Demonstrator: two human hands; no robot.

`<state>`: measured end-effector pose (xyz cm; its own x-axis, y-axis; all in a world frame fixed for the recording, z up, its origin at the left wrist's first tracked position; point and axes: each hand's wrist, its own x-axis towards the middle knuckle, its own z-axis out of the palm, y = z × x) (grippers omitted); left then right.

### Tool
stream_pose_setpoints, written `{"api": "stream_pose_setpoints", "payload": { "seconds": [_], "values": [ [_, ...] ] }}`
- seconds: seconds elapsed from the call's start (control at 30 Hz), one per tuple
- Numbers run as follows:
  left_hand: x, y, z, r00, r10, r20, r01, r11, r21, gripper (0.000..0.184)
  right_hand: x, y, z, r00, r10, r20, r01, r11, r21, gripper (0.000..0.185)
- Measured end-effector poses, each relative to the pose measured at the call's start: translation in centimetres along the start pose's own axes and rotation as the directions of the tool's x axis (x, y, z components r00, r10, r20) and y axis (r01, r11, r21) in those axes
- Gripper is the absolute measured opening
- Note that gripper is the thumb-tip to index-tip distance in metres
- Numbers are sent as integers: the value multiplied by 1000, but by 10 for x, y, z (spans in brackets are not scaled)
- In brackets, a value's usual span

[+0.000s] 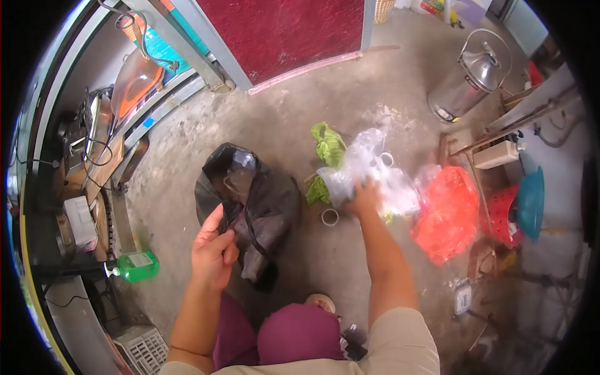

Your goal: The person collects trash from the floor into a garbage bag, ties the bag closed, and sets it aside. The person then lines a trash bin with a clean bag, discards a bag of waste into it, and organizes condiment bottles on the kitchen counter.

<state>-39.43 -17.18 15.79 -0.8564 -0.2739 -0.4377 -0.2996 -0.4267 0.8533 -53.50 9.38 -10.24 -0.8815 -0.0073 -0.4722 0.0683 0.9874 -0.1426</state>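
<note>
My left hand (214,250) is at the near edge of an open black plastic bag (275,200), its fingers curled with the bag's rim at the fingertips. Clear plastic shows inside the bag's mouth. To the right, my right hand (365,197) rests with spread fingers on a white plastic bag (365,153), its outline slightly blurred. Green leaves (328,145) lie just left of the white bag, and a small white cup or ring (330,217) sits below it. A red plastic bag (447,215) lies on the right.
A metal canister (465,81) stands at the upper right. Red and blue basins (530,203) are on the right. At the left, a green pump bottle (139,267) lies near a cluttered rack. A white crate (142,351) is at the lower left.
</note>
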Motion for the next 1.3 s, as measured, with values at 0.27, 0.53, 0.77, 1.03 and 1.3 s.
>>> {"api": "stream_pose_setpoints", "payload": {
  "seconds": [0.27,0.53,0.77,1.03,1.3],
  "values": [
    [-1,-2,-15,998,66,8,-65,996,-65,50,-5,60,-1,920,-182,-347,392,474,788,56],
    [-8,8,-23,996,71,-58,-75,996,-57,50,137,111,-11,990,113,-85,-67,904,423,102],
    [-2,8,-30,996,55,-74,-60,996,-69,50,77,-23,-55,999,26,27,-27,999,23,109],
    [0,7,-34,998,57,-37,-60,996,-71,52,-2,-59,-33,997,-56,45,58,997,-55,93],
    [-11,11,-49,988,112,103,-95,982,-162,51,5,-12,35,947,-12,-322,239,694,679,60]
  ]
}}
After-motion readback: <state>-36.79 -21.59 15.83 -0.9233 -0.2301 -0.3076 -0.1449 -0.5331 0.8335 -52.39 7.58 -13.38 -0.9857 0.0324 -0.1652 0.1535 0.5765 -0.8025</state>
